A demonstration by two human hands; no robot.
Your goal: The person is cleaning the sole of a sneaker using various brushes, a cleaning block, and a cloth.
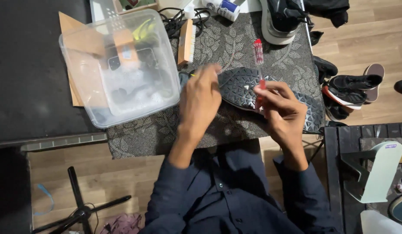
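My left hand (200,97) steadies the black patterned-sole shoe (270,97), lying sole-up on the leaf-print tabletop cloth (235,39); its grip I cannot tell. My right hand (283,108) fingers pinch the red-handled screwdriver (258,65), picking at the tread grooves.

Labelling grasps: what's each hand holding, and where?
Right hand: screwdriver, gripped low on its shaft. Left hand: steadies the upturned shoe at one end.

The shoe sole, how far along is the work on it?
Done: the black shoe lies sole-up on the patterned cloth. In hand: the right hand holds a red-handled screwdriver over the tread; the left hand, blurred, is at the heel. The wooden brush lies untouched.
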